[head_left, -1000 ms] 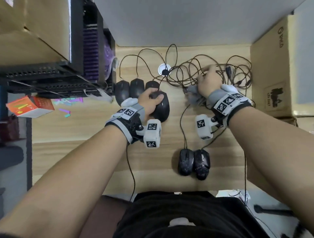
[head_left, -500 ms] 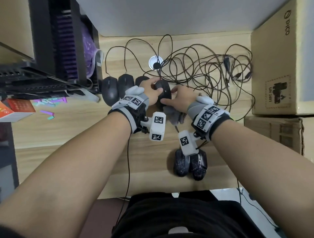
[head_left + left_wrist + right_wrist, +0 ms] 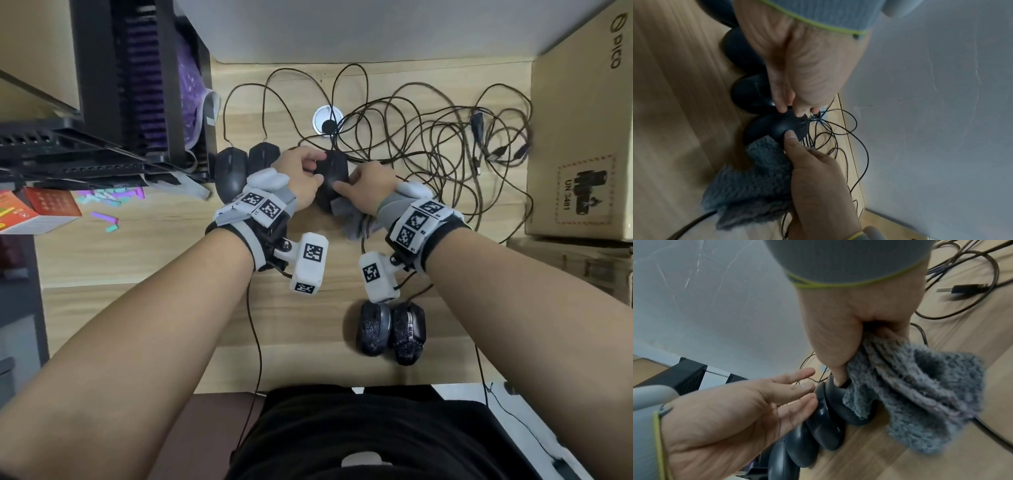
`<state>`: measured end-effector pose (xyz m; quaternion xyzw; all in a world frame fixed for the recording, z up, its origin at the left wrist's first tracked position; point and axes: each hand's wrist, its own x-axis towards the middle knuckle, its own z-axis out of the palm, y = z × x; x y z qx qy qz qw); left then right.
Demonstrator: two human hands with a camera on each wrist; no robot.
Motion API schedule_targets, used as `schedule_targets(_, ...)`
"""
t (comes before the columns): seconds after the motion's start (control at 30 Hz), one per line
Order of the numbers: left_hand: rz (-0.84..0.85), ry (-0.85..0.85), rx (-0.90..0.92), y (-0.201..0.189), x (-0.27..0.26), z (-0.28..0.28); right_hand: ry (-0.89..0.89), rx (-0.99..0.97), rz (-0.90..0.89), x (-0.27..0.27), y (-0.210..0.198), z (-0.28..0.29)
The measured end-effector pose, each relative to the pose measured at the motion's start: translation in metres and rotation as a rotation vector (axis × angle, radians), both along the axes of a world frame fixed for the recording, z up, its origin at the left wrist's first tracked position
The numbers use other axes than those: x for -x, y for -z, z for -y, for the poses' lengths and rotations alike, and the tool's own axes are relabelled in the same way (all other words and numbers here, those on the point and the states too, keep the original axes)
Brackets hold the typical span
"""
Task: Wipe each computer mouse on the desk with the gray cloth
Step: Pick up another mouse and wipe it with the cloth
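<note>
A black wired mouse (image 3: 331, 173) lies at the right end of a row of black mice (image 3: 231, 174) on the wooden desk (image 3: 144, 260). My left hand (image 3: 303, 171) touches its left side and front with fairly straight fingers (image 3: 801, 387). My right hand (image 3: 363, 185) grips the bunched gray cloth (image 3: 356, 219) in its curled fingers, and its thumb presses on the mouse (image 3: 774, 126). The cloth (image 3: 910, 394) hangs over the mouse's rear end (image 3: 838, 395). Two dark speckled mice (image 3: 390, 330) sit side by side near the front edge.
A tangle of thin black cables (image 3: 428, 137) with USB plugs covers the back right of the desk. Cardboard boxes (image 3: 582, 147) stand at the right. A black rack (image 3: 137, 85) stands at the left, beside an orange box (image 3: 30, 212). The grommet hole (image 3: 327, 120) is behind the mice.
My right hand has left the cable tangle and come left with the cloth to the mouse under my left hand. The left hand has moved that mouse back, into line with the row.
</note>
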<state>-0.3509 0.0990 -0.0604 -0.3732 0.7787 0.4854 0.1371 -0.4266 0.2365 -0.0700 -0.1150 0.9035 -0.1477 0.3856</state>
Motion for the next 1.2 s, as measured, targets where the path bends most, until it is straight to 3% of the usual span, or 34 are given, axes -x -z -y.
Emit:
schedule_targets(0.2, -0.012, -0.114, -0.093, -0.006, -0.008, 0.002, 0.118, 0.124, 0.055, 0.002, -0.012, -0.009)
schedule_targets(0.37, 0.008, -0.065, -0.119, -0.017, -0.029, -0.007, 0.2, 0.215, 0.115, -0.001, -0.033, -0.029)
schedule_targets(0.63, 0.145, -0.097, -0.269, -0.025, -0.083, -0.062, 0.193, 0.361, 0.229, -0.027, -0.059, -0.082)
schedule_targets(0.87, 0.354, 0.069, -0.184, -0.007, -0.147, -0.137, 0.288, 0.376, 0.222, -0.06, -0.06, -0.136)
schedule_targets(1.2, 0.382, 0.085, 0.112, 0.008, -0.193, -0.219, 0.234, 0.464, 0.192, -0.093, -0.056, -0.187)
